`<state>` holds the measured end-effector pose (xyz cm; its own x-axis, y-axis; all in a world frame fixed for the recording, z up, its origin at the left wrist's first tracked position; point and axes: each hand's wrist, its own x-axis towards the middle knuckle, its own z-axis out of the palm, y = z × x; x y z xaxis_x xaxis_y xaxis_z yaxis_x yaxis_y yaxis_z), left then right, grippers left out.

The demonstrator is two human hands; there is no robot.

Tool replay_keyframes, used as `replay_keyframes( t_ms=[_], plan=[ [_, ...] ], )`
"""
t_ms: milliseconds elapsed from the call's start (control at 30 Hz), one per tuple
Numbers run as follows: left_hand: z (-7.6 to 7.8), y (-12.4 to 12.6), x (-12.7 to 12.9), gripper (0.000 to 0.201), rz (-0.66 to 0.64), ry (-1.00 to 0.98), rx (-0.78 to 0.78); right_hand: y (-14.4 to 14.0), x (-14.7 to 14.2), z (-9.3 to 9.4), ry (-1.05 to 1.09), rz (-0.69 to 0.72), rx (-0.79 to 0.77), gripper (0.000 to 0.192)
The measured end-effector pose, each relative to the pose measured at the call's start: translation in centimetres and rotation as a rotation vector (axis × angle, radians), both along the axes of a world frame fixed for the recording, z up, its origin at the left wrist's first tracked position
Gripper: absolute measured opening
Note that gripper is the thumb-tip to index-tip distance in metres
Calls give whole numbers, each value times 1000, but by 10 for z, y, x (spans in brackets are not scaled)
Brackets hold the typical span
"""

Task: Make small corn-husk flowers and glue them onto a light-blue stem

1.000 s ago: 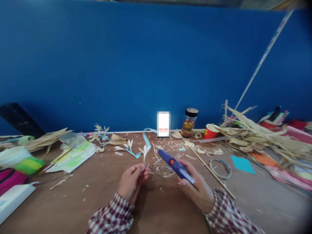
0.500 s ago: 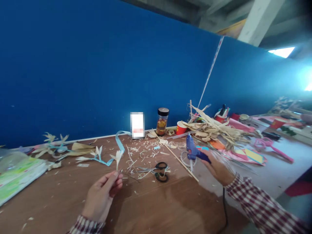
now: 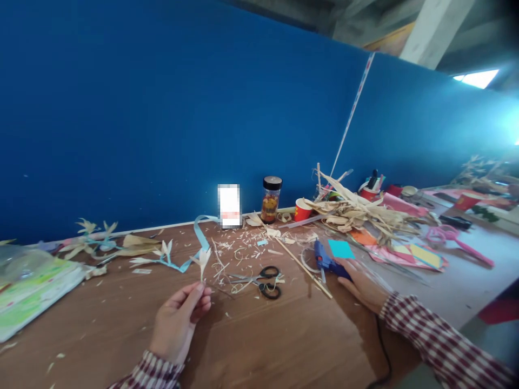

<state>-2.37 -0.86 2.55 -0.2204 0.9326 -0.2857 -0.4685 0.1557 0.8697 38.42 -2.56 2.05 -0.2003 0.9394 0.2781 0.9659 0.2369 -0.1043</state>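
Observation:
My left hand [image 3: 178, 319] pinches the stem of a small pale straw flower [image 3: 203, 259] and holds it upright above the brown table [image 3: 263, 346]. My right hand [image 3: 363, 283] rests on the table to the right, its fingers around the handle of a blue glue gun [image 3: 326, 260] that lies low on the surface beside a turquoise paper square [image 3: 341, 249]. A black cord [image 3: 381, 346] runs from under my right wrist toward the table's near edge. Black-handled scissors [image 3: 263, 281] lie between my two hands.
Straw scraps and a thin stick [image 3: 302, 265] litter the middle. A jar [image 3: 271, 199], red cup [image 3: 302, 209] and a heap of dried husks [image 3: 360, 213] stand at the back right. Blue ribbon with straw flowers [image 3: 170, 259] and a green-white packet [image 3: 32, 289] lie left.
My right hand carried the glue gun from the middle out to the right and lowered it onto the table. The view swung right. My left hand kept the flower.

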Motion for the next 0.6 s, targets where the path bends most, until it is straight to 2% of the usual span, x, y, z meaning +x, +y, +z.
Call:
replay_keyframes(
  t_ms=[100, 200, 333, 467, 600],
  plan=[
    [-1, -1, -3, 16, -15, -2, 6, -10, 6, 16, 66, 53, -1, 39],
    [-1, -2, -12, 20, -26, 4, 14, -23, 1, 41, 73, 67, 1, 35],
    [2, 1, -28, 24, 7, 18, 35, -25, -40, 73, 53, 45, -18, 27],
    [3, 4, -35, 27, 23, 4, 47, 13, -108, 83, -22, 174, -87, 23],
    [1, 3, -33, 30, -14, -11, 62, 77, -163, 74, -235, 128, -152, 25]
  ],
)
